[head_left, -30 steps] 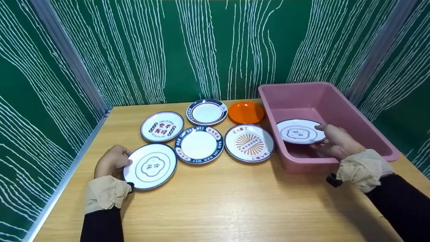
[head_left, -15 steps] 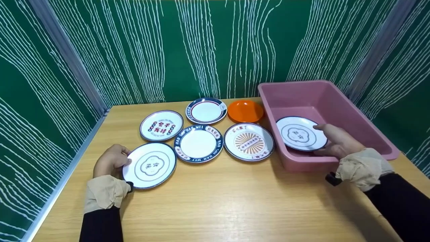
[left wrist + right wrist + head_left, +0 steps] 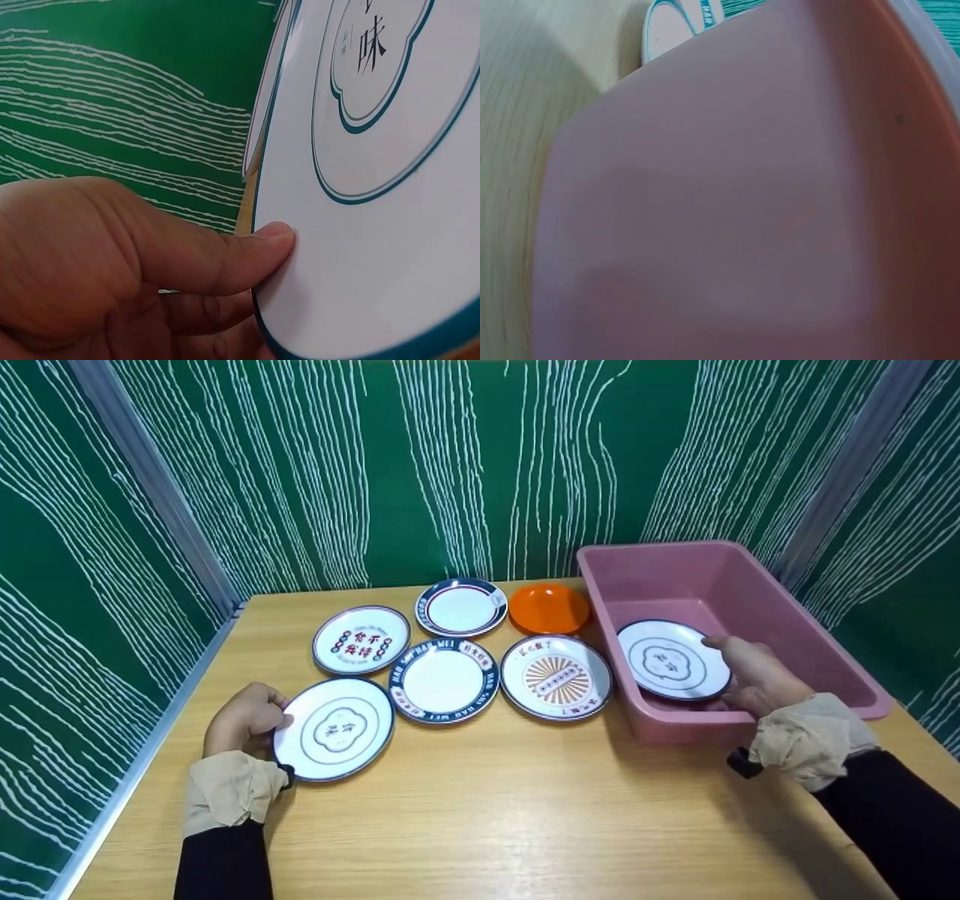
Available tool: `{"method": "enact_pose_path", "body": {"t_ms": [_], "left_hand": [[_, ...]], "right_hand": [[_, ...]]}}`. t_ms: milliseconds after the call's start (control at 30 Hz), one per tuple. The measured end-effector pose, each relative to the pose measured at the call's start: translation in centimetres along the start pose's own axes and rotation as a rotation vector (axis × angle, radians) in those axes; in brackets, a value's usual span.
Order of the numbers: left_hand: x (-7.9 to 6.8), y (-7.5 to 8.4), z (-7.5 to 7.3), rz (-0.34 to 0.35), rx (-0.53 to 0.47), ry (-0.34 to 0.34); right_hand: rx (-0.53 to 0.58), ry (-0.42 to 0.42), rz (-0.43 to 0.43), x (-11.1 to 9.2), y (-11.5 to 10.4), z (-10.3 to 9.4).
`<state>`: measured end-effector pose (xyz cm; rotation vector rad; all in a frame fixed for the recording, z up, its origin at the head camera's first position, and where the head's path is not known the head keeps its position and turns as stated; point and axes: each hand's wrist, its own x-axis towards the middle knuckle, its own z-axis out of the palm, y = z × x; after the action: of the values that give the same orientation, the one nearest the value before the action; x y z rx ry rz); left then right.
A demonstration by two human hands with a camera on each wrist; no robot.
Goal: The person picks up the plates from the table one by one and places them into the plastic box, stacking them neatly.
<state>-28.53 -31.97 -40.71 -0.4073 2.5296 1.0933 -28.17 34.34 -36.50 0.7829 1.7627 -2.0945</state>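
Note:
At the table's left, my left hand (image 3: 244, 720) pinches the rim of a white plate with a dark blue edge (image 3: 334, 729). In the left wrist view the thumb (image 3: 274, 244) presses on this plate's face (image 3: 360, 255), with fingers beneath the rim. Inside the pink basin (image 3: 795, 619), my right hand (image 3: 757, 675) grips a similar white plate (image 3: 675, 660) by its right side; some fingers are hidden behind it. That plate tilts toward the camera near the basin's left front corner. The right wrist view is mostly filled by the basin wall (image 3: 705, 195); no hand shows there.
Between the hands lie a white plate with red lettering (image 3: 361, 640), two blue-rimmed plates (image 3: 461, 609), a sunburst plate (image 3: 556, 679) and an orange plate (image 3: 549, 610). They sit close together. Green line-patterned panels (image 3: 525, 472) enclose the wooden table (image 3: 480, 810).
In the basin, the right hand's plate has tipped so that its face shows rounder, its near edge lower. The left hand and its plate have stayed almost still.

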Motion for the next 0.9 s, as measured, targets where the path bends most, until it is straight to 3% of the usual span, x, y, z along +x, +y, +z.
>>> {"method": "enact_pose_path", "body": {"t_ms": [100, 233, 367, 467, 600, 700, 900], "left_hand": [[-0.1, 0.0, -0.1, 0.011, -0.012, 0.003], [-0.6, 0.4, -0.3, 0.017, -0.039, 0.008], [-1.2, 0.6, -0.7, 0.064, -0.045, 0.012], [-1.5, 0.8, -1.2, 0.114, 0.007, 0.027], [-1.9, 1.3, -1.7, 0.133, 0.059, 0.049], [-2.3, 1.8, -2.0, 0.139, 0.051, 0.054], [-3.3, 2.5, -2.5, 0.194, 0.042, 0.075]], "right_hand": [[-0.034, 0.069, -0.045, -1.0, 0.0, 0.8], [-0.093, 0.098, -0.132, -0.9, 0.4, 1.2], [-0.339, 0.136, -0.331, -0.8, 0.9, 1.7], [-0.534, 0.181, -0.476, -0.9, 1.1, 2.0], [-0.726, 0.235, -0.607, -1.1, 1.1, 2.2], [-0.842, 0.249, -0.656, -1.4, 0.9, 2.5], [-0.93, 0.2, -0.703, -2.2, 0.5, 3.6]]}}
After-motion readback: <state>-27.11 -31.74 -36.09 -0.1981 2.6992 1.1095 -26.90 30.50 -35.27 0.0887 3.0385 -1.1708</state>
